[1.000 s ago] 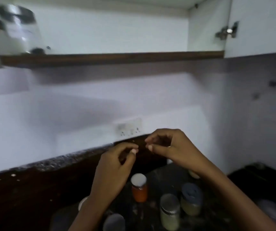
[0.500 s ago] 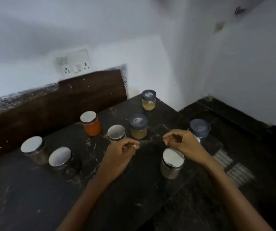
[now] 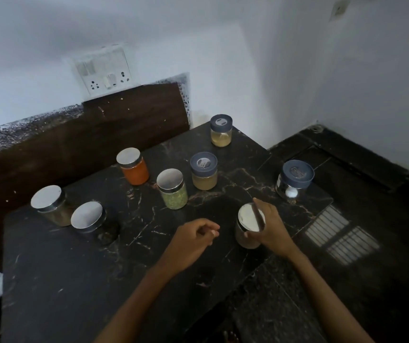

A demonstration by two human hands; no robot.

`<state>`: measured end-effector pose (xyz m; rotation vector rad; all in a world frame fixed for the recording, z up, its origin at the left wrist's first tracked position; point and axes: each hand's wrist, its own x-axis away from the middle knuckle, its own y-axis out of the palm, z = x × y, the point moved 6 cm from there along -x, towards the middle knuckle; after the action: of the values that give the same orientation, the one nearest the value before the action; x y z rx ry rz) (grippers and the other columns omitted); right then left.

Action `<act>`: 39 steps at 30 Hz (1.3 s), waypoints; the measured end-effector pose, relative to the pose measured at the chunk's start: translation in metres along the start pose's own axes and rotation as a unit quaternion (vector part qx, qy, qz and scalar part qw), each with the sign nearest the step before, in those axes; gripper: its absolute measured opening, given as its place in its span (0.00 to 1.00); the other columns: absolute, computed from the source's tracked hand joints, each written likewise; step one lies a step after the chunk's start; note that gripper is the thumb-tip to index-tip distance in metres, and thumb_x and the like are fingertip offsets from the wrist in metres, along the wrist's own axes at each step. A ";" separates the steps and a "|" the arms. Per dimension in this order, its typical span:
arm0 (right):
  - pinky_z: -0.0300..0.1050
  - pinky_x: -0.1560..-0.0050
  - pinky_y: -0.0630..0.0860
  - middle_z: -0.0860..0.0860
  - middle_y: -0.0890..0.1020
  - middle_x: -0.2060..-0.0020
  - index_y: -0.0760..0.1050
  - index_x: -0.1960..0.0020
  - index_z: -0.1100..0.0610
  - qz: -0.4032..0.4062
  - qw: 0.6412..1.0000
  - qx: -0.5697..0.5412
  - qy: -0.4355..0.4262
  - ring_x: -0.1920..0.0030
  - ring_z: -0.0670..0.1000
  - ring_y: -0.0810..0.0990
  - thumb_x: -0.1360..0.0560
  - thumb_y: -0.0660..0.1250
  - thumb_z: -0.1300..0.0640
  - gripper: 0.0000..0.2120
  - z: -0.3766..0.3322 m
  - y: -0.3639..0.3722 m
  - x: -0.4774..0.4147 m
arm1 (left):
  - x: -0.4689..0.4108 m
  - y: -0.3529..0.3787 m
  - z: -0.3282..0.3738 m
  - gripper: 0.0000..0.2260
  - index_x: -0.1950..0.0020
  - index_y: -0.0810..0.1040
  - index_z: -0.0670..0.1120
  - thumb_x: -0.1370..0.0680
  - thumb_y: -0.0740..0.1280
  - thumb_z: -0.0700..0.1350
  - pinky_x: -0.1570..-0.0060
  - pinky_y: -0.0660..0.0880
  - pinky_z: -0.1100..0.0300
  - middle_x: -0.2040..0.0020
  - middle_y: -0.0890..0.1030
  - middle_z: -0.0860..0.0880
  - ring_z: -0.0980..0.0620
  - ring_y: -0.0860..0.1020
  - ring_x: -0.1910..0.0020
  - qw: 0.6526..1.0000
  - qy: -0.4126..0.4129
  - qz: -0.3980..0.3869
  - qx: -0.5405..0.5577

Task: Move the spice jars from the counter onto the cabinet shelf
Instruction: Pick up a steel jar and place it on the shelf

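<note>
Several spice jars stand on the black marble counter [image 3: 99, 280]. My right hand [image 3: 272, 227] grips a steel-lidded jar [image 3: 246, 226] at the counter's right side, fingers curled round its lid and glass. My left hand [image 3: 193, 240] hovers beside it, fingers loosely curled, holding nothing. Behind them stand a green-filled jar [image 3: 172, 189], an orange jar [image 3: 134, 167], two blue-lidded jars with pale powder [image 3: 203, 172] [image 3: 221, 131], a blue-lidded clear jar [image 3: 295, 180] at the right edge, and two steel-lidded jars [image 3: 50, 205] [image 3: 91, 220] at the left. The cabinet shelf is out of view.
A dark backsplash [image 3: 75, 139] runs behind the counter, with a wall socket panel [image 3: 102, 70] above it. To the right the counter drops to a lower black ledge [image 3: 347, 219] with a patch of window light. White walls close the corner.
The view dropped from the cabinet shelf to the counter. My right hand came down and took hold of the steel-lidded jar. My left hand moved down and apart from the right.
</note>
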<state>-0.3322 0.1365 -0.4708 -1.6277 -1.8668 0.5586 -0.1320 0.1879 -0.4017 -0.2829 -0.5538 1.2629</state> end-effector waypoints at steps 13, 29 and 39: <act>0.37 0.47 0.73 0.44 0.75 0.43 0.72 0.37 0.51 -0.002 0.990 -0.113 -0.084 0.43 0.44 0.74 0.36 0.77 0.51 0.30 -0.080 -0.037 0.006 | 0.011 -0.009 -0.009 0.23 0.36 0.65 0.62 0.26 0.69 0.45 0.38 0.72 0.57 0.33 0.70 0.54 0.56 0.72 0.38 0.997 0.023 0.001 0.079; 0.33 0.59 0.71 0.46 0.80 0.55 0.78 0.48 0.52 0.010 0.960 -0.252 -0.123 0.55 0.41 0.79 0.36 0.63 0.42 0.22 -0.233 0.008 0.024 | 0.071 -0.076 -0.027 0.38 0.37 0.59 0.65 0.43 0.73 0.60 0.51 0.78 0.64 0.41 0.71 0.62 0.64 0.77 0.46 0.939 0.005 0.041 0.342; 0.28 0.65 0.75 0.41 0.77 0.50 0.72 0.46 0.40 -0.107 0.952 -0.262 -0.116 0.55 0.38 0.79 0.23 0.49 0.44 0.15 -0.266 0.032 0.024 | 0.080 -0.111 -0.047 0.42 0.36 0.68 0.58 0.48 0.77 0.59 0.51 0.79 0.57 0.42 0.78 0.52 0.51 0.81 0.46 0.905 -0.003 0.095 0.414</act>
<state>-0.1314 0.1474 -0.2928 -1.6958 -2.4870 0.1684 -0.0005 0.2362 -0.3673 0.3937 0.0450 1.5743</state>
